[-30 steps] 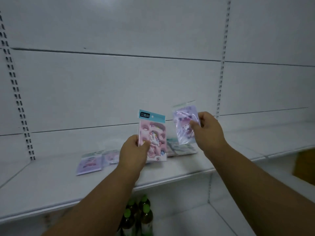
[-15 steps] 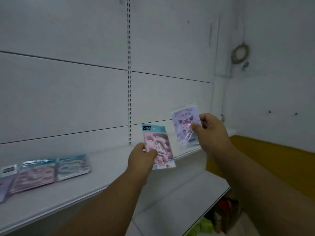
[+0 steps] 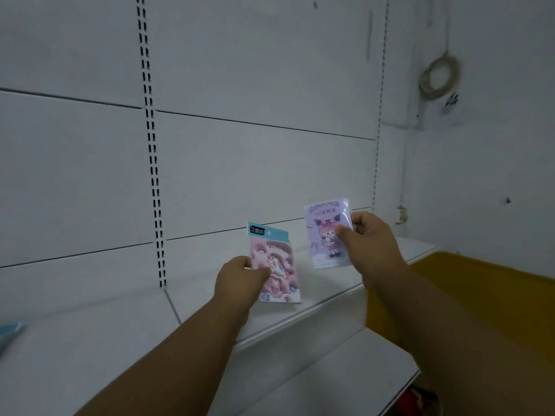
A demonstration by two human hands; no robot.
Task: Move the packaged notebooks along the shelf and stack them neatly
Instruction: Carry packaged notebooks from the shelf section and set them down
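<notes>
My left hand (image 3: pixel 240 279) pinches a pink packaged notebook (image 3: pixel 277 265) with a teal header, held upright over the white shelf (image 3: pixel 120 340). To its right and a little higher, my right hand (image 3: pixel 371 240) grips a purple packaged notebook (image 3: pixel 324 232) with a cartoon girl on it. The two packs are apart, both above the right-hand section of the shelf. A corner of another teal pack (image 3: pixel 9 331) lies on the shelf at the far left edge of view.
A slotted upright (image 3: pixel 153 175) splits the white back panel. A lower shelf (image 3: pixel 345 370) juts out beneath. The shelf ends at the right near a white wall with a coiled cable (image 3: pixel 440 78); a yellow surface (image 3: pixel 495 289) lies beyond.
The view has swung right along the shelf: the row of packs lying on it has slid out of frame to the left. Both hands still hold their notebooks, carried rightward.
</notes>
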